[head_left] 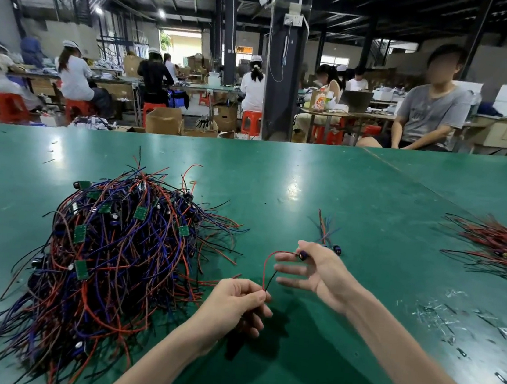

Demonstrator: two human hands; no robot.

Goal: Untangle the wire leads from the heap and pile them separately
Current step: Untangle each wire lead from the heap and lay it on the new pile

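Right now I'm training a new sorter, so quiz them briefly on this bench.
1. True or false: the left hand pinches a lead.
2. The heap lies on the table's: A) left, B) right, C) far edge.
3. Fill in: the lead's wires are red and ___.
Key: 1 true; 2 A; 3 black.

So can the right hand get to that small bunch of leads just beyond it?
Probably yes: the small bunch lies just past the right hand on bare table, nothing between, though it holds a lead.
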